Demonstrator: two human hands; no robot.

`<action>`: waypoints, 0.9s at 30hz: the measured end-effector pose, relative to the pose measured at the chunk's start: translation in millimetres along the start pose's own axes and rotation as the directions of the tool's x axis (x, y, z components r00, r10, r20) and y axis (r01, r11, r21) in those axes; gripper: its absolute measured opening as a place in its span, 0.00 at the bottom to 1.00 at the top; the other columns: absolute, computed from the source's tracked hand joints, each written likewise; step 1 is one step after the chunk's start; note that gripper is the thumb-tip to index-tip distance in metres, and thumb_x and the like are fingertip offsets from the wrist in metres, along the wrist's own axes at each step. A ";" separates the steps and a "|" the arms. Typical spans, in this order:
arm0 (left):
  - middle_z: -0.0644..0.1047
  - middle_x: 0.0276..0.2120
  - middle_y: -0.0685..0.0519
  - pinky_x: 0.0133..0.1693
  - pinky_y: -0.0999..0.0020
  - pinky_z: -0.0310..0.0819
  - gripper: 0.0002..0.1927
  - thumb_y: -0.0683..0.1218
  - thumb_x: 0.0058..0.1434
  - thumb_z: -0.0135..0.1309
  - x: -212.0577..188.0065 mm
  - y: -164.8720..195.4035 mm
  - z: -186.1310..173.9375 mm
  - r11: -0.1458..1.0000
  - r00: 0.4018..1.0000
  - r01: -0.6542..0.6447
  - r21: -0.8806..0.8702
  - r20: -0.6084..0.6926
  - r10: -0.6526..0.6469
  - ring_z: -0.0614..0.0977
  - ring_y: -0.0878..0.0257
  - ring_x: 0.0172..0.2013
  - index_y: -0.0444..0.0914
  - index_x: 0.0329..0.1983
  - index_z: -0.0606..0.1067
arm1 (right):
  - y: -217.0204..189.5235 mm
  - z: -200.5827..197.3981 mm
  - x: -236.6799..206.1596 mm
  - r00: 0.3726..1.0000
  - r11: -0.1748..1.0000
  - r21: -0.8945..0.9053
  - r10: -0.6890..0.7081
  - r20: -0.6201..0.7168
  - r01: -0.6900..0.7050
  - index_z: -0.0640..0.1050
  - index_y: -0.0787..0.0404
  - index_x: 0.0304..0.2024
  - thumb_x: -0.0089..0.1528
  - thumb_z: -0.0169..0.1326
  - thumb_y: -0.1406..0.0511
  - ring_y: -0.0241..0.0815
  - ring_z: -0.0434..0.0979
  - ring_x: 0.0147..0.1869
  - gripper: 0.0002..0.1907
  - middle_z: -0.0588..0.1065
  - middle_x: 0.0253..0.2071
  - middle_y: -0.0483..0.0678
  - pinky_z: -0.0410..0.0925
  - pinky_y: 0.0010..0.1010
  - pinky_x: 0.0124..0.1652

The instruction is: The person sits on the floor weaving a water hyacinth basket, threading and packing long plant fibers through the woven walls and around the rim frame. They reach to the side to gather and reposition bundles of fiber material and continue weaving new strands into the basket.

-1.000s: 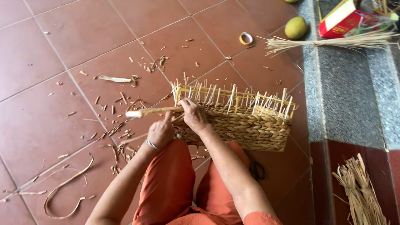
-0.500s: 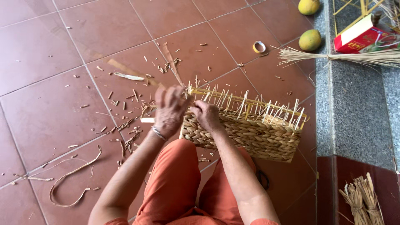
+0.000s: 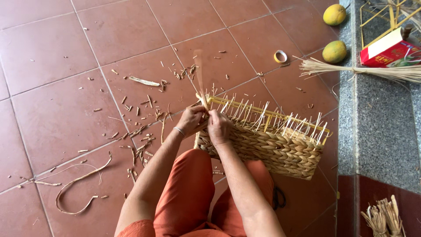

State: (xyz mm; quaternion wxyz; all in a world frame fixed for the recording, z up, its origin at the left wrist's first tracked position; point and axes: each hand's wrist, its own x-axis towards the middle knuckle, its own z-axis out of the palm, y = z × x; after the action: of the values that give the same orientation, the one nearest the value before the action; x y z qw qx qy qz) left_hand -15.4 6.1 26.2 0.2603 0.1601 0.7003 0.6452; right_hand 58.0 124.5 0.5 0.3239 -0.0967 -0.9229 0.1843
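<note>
A half-woven straw basket (image 3: 280,147) on a yellow wire frame (image 3: 245,106) lies on the red tile floor in front of my knees. My left hand (image 3: 191,119) pinches a straw strand (image 3: 201,81) at the basket's near-left corner; the strand stands up, blurred. My right hand (image 3: 218,127) grips the woven rim just beside it, fingers closed on the weave. White strand ends stick up along the top edge.
Straw scraps (image 3: 144,131) litter the tiles at left, with a long curled strip (image 3: 79,188). A tape roll (image 3: 280,56), two yellow-green fruits (image 3: 334,52), a straw bundle (image 3: 368,70) and a red box (image 3: 388,46) sit at upper right. A grey stone ledge (image 3: 381,131) runs along the right.
My left hand swung the strand from lying sideways to pointing upward at the basket corner. Both hands have closed in together on that corner.
</note>
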 end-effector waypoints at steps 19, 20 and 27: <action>0.81 0.34 0.51 0.29 0.72 0.73 0.13 0.37 0.65 0.50 1.7 -14.5 4.2 0.691 0.980 0.087 -0.717 -0.063 -0.188 0.79 0.66 0.28 0.34 0.53 0.76 | 16.7 -6.3 -12.7 0.922 0.978 0.138 0.095 0.376 -0.157 0.82 0.58 0.46 0.66 0.56 0.58 0.41 0.74 0.36 0.13 0.80 0.36 0.48 0.71 0.38 0.36; 0.80 0.33 0.51 0.27 0.72 0.71 0.15 0.36 0.64 0.48 0.2 -17.0 3.2 0.616 0.976 0.069 -0.785 -0.076 -0.206 0.78 0.66 0.26 0.35 0.53 0.75 | 19.9 -7.3 -13.6 0.917 0.961 0.182 0.129 0.378 -0.210 0.82 0.58 0.49 0.68 0.54 0.59 0.39 0.74 0.35 0.13 0.80 0.36 0.47 0.72 0.36 0.34; 0.72 0.25 0.59 0.20 0.75 0.61 0.14 0.44 0.63 0.55 -10.2 -19.9 1.8 0.757 0.978 0.108 -0.644 -0.067 -0.197 0.68 0.72 0.20 0.37 0.52 0.76 | 43.3 -29.5 -9.4 0.859 0.458 0.728 0.322 0.399 -0.510 0.82 0.59 0.47 0.66 0.54 0.68 0.29 0.78 0.30 0.09 0.82 0.40 0.50 0.73 0.19 0.27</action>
State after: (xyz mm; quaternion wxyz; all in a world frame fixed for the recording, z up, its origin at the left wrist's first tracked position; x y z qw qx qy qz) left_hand -3.9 -0.5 8.1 0.3044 -0.0380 0.4664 0.8297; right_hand 86.4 169.4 -0.9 0.1792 -0.1406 -0.7072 0.6693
